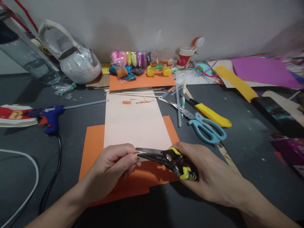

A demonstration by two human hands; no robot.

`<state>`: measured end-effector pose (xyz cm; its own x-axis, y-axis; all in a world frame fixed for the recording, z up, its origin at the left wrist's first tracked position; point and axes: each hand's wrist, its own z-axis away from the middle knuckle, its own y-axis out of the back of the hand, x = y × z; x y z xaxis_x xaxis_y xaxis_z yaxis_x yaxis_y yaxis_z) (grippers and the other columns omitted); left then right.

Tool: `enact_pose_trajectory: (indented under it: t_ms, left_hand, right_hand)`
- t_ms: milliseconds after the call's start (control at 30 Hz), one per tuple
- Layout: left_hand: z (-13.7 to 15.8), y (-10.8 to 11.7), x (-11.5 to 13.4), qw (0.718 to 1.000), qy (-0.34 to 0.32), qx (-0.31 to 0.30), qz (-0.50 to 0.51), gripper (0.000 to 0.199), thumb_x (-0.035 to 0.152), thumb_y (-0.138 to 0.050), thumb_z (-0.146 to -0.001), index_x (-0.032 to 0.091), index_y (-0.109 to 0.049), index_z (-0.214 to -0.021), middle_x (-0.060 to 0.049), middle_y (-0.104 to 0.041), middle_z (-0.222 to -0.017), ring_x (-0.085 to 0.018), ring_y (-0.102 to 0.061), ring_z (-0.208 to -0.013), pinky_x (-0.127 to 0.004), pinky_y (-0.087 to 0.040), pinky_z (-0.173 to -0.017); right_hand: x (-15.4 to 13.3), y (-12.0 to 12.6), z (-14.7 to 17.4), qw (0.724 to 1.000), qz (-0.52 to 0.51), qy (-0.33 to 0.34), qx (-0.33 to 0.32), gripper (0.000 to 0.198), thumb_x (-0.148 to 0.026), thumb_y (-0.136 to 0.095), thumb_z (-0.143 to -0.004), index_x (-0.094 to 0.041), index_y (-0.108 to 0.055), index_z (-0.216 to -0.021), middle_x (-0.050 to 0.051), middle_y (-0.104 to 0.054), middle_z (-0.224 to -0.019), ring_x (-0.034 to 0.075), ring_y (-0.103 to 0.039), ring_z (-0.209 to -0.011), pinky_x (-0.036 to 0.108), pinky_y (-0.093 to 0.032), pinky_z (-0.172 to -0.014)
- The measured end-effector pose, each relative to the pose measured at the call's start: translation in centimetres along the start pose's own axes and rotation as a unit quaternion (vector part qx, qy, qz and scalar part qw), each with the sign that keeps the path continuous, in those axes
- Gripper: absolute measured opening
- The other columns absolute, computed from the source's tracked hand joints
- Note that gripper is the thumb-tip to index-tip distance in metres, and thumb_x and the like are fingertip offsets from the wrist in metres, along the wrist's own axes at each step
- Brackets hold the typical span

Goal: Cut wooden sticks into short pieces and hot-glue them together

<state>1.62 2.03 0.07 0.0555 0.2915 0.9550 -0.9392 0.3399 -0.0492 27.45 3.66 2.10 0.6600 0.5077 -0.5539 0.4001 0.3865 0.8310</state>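
Observation:
My right hand (209, 174) is wrapped round the black-and-yellow handles of a pair of snips (163, 159). Their dark blades point left and stand slightly apart, tips at my left thumb. My left hand (116, 163) is closed in a pinch, thumb against the fingers, on something small and pale that the fingers and blades mostly hide. Both hands are above a cream sheet (135, 122) lying over orange paper (91, 152). Small orange scraps (126, 102) and bits of thin stick rest on the cream sheet's far end.
Right of the sheet lie blue-handled scissors (206, 128) and a yellow cutter (212, 114). A blue glue gun (52, 117) with a cord is at the left. Behind stand a silver kettle (79, 65), bagged clay (133, 63) and a red-and-white cup (185, 57).

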Motion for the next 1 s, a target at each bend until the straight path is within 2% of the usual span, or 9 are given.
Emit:
enact_pose_trajectory:
  t_ms: [100, 267, 433, 700, 867, 1000]
  left_hand:
    - [0.0, 0.0, 0.1, 1.000, -0.002, -0.003, 0.001, 0.028, 0.027, -0.052, -0.092, 0.018, -0.061, -0.067, 0.003, -0.052, -0.059, -0.009, -0.045, -0.053, -0.021, -0.036, -0.051]
    - [0.2, 0.0, 0.3, 1.000, -0.012, -0.005, 0.009, 0.027, 0.031, -0.053, -0.092, 0.018, -0.063, -0.071, 0.002, -0.051, -0.056, -0.010, -0.044, -0.052, -0.022, -0.036, -0.050]
    - [0.3, 0.1, 0.5, 1.000, 0.000, -0.024, 0.020, 0.027, 0.031, -0.052, -0.092, 0.018, -0.064, -0.073, 0.001, -0.053, -0.062, -0.010, -0.045, -0.055, -0.022, -0.036, -0.052]
    - [0.2, 0.2, 0.3, 0.999, -0.011, -0.045, 0.012, 0.028, 0.028, -0.053, -0.093, 0.018, -0.060, -0.067, 0.003, -0.049, -0.059, -0.009, -0.042, -0.055, -0.022, -0.034, -0.053]
    - [0.2, 0.0, 0.3, 0.999, -0.001, -0.038, 0.026, 0.027, 0.028, -0.053, -0.092, 0.019, -0.061, -0.068, 0.004, -0.049, -0.059, -0.008, -0.041, -0.053, -0.021, -0.033, -0.051]
    - [0.1, 0.0, 0.8, 0.999, -0.030, 0.000, -0.012, 0.026, 0.026, -0.053, -0.091, 0.019, -0.062, -0.068, 0.003, -0.052, -0.059, -0.009, -0.045, -0.053, -0.021, -0.035, -0.050]
  right_hand:
    - [0.2, 0.0, 0.1, 1.000, 0.026, 0.000, 0.014, 0.009, -0.018, -0.053, -0.081, -0.022, -0.053, -0.088, 0.001, -0.063, -0.072, 0.019, -0.058, -0.063, 0.029, -0.041, -0.058]
    - [0.5, 0.0, -0.1, 0.999, 0.009, -0.015, 0.051, 0.007, -0.025, -0.056, -0.084, -0.022, -0.052, -0.090, 0.001, -0.065, -0.075, 0.018, -0.061, -0.065, 0.027, -0.043, -0.058]
    - [0.2, 0.3, -0.2, 1.000, -0.006, 0.005, 0.025, 0.019, -0.019, -0.060, -0.076, -0.022, -0.054, -0.094, 0.002, -0.066, -0.082, 0.018, -0.061, -0.069, 0.027, -0.045, -0.063]
    - [0.3, 0.4, 0.0, 1.000, 0.002, 0.005, -0.024, 0.018, -0.014, -0.054, -0.076, -0.023, -0.054, -0.091, 0.000, -0.063, -0.076, 0.017, -0.057, -0.064, 0.027, -0.040, -0.058]
    - [1.0, 0.2, 0.1, 0.999, 0.031, 0.019, 0.029, 0.006, -0.021, -0.054, -0.082, -0.023, -0.052, -0.087, -0.001, -0.059, -0.067, 0.017, -0.053, -0.057, 0.027, -0.036, -0.053]
    - [1.0, 0.1, -0.1, 0.999, 0.012, -0.004, 0.041, 0.013, -0.022, -0.057, -0.083, -0.022, -0.051, -0.094, 0.000, -0.062, -0.075, 0.017, -0.058, -0.063, 0.026, -0.041, -0.056]
